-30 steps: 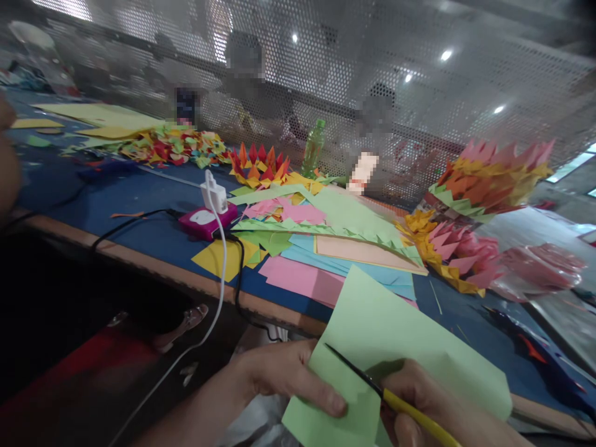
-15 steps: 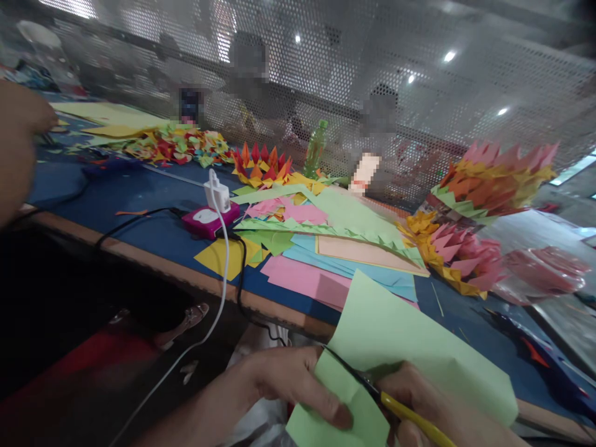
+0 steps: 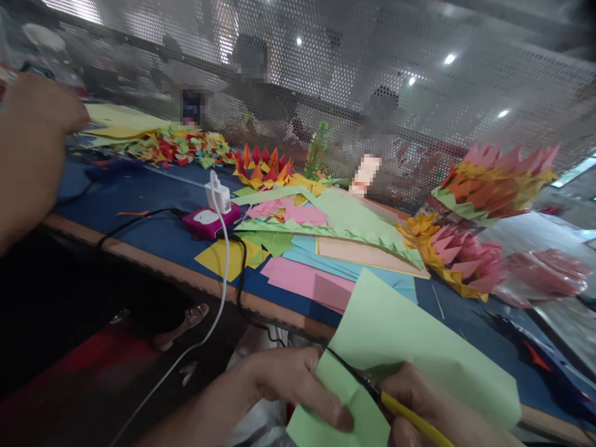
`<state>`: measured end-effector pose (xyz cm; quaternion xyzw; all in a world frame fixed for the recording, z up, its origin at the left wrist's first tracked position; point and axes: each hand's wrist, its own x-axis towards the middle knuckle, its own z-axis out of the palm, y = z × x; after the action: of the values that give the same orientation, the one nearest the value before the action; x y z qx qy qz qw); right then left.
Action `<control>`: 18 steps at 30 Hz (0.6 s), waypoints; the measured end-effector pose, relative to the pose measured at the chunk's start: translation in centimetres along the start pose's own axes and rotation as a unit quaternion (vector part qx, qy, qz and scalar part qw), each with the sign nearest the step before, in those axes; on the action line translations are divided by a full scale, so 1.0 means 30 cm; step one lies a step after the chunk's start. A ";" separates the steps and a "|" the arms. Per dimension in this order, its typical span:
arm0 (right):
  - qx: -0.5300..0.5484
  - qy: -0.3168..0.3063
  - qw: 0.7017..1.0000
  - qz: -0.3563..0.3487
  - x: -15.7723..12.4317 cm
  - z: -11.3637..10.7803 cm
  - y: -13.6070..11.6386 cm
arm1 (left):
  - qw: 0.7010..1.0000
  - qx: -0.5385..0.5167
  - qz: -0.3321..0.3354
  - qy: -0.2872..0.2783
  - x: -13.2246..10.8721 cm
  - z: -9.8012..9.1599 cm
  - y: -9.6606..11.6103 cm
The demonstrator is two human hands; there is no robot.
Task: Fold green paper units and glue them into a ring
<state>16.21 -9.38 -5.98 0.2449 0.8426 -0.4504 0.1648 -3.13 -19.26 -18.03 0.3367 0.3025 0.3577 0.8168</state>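
Observation:
A light green sheet of paper [image 3: 410,347] is held low in front of me, over the table's near edge. My left hand [image 3: 288,385] pinches its lower left strip, thumb on top. My right hand [image 3: 433,410] grips scissors with yellow handles [image 3: 372,391], whose dark blades lie in a slit cut into the green paper. Much of the right hand is cut off by the frame's bottom edge.
The blue table [image 3: 153,230] carries pink, blue, green and yellow sheets [image 3: 326,261], folded paper crowns [image 3: 493,180], a pink power strip [image 3: 209,220] with a white charger and cables, and a green bottle [image 3: 315,149]. Another person's arm [image 3: 28,149] reaches in at left. Perforated metal screen behind.
The scissor blades have moved further into the green paper. The other person's arm at left has come further into view, over the table.

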 end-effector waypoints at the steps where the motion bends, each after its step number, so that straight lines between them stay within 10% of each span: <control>1: 0.001 -0.009 1.000 0.003 0.002 0.000 -0.008 | 1.000 0.003 0.004 -0.001 0.001 -0.001 -0.001; 18: -0.034 0.021 0.993 -0.107 0.011 0.006 0.096 | 1.000 0.029 -0.005 -0.004 0.000 0.020 0.026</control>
<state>17.58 -8.07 -8.19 0.1567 0.8824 -0.4309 0.1057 -2.97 -19.06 -17.08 0.3601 0.3114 0.3431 0.8097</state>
